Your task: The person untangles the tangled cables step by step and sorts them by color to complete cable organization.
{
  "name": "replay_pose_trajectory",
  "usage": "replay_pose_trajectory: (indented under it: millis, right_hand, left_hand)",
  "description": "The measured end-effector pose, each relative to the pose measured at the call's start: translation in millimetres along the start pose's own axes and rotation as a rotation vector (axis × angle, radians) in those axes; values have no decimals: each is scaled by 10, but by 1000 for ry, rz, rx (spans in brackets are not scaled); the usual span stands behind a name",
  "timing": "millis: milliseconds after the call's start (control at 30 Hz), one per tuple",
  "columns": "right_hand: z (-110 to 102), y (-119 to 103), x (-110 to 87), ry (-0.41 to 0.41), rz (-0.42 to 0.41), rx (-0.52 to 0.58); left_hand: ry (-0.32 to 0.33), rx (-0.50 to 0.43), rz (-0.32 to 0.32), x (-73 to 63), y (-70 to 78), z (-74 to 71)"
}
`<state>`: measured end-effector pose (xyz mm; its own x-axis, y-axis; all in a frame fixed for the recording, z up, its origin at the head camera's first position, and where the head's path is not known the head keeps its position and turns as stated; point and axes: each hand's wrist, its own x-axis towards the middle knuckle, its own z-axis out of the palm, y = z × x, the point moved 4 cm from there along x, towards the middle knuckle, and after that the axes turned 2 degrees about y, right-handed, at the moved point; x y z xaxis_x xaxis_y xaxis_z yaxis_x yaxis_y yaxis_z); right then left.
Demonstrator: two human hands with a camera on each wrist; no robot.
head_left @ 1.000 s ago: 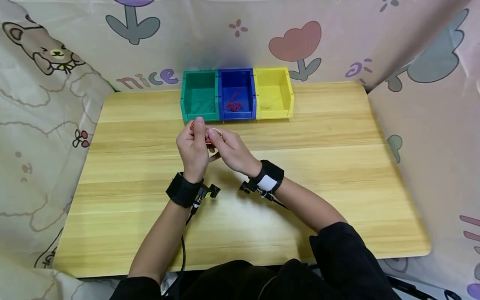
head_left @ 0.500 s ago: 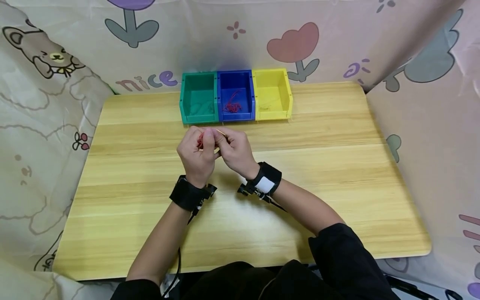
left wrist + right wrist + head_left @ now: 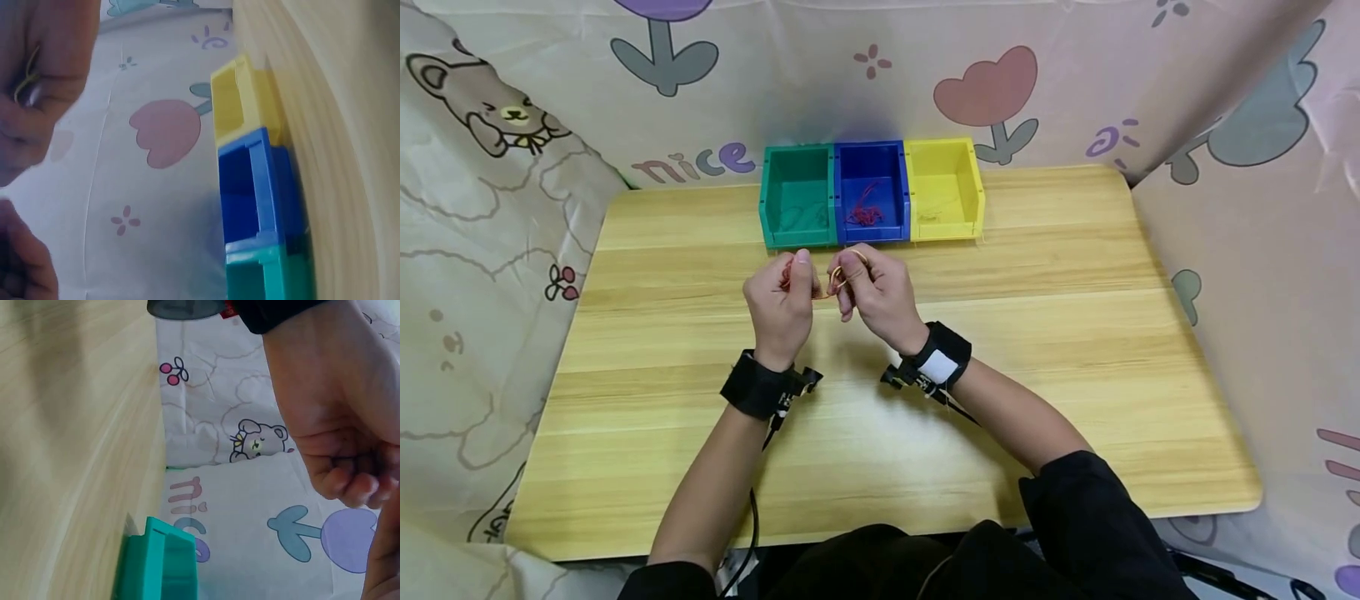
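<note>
My left hand (image 3: 777, 315) curls round a bundle of thin red strands (image 3: 786, 276), with the thumb on top. Close by on its right, my right hand (image 3: 883, 298) pinches a thin yellow loop (image 3: 837, 275), like a cord or a rubber band. A fine orange-red strand stretches across the small gap between the hands. Both hands are raised in front of the bins. In the left wrist view, part of the yellow loop (image 3: 26, 82) shows among the right fingers. The right wrist view has the left fingers (image 3: 354, 485) curled inward, and their contents are hidden there.
A green bin (image 3: 763, 196), a blue bin (image 3: 873, 148) and a yellow bin (image 3: 978, 196) stand side by side at the back of the wooden table (image 3: 1037, 333). Red strands (image 3: 865, 215) lie in the blue bin. A printed curtain (image 3: 820, 75) rises behind.
The hands were together half a second ago. Now they are apart, the left shifted left and the right shifted right, and more of the yellow loop shows.
</note>
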<state>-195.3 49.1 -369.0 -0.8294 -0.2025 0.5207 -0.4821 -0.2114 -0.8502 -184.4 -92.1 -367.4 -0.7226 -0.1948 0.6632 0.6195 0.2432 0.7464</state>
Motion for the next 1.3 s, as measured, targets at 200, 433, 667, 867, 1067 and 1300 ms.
replay_pose_trajectory:
  millis: [200,433,667,867,1067,1300]
  right_hand:
    - [-9,41,-23,24,63,0]
    - [-3,25,-38,-21,112,-28]
    - [-78,62,-58,-32,236,22]
    - [-55,50,-61,-87,193,-72]
    - [-164,63,-31,-149,97,-215]
    - [-595,142,98,-39,137,-281]
  left_hand:
    - [8,-200,-150,-8,2,-15]
    - [39,-494,-340,53,44,-2]
    - [96,-826,-465,157,134,-72]
    - [42,-863,-466,144,147,-55]
    - [8,-836,-455,134,129,-61]
    - [-3,-842,-453,123,94,-81]
